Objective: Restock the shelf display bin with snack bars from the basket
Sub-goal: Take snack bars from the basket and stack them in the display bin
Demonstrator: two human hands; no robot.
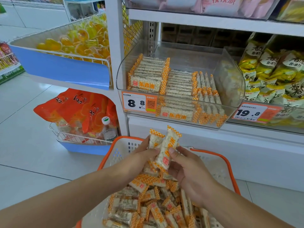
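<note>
Now | you held snack bars [166, 148] upright between left hand [139, 159] and right hand [189, 168], both grips closed | display bin [230, 89] lay straight ahead, above basket [229, 163].

Glossy pale floor tiles [24, 145] run beneath white shop shelving [213, 22] under even, bright light.

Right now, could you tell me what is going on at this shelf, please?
A person is restocking snack bars. Both hands, the left hand and the right hand, hold a small bunch of wrapped bars above the orange-rimmed basket, which is heaped with loose bars. The clear display bin on the shelf above has neat rows of bars at its left and middle, with bare space at its right and back. The held bars are not yet in the bin.
</note>
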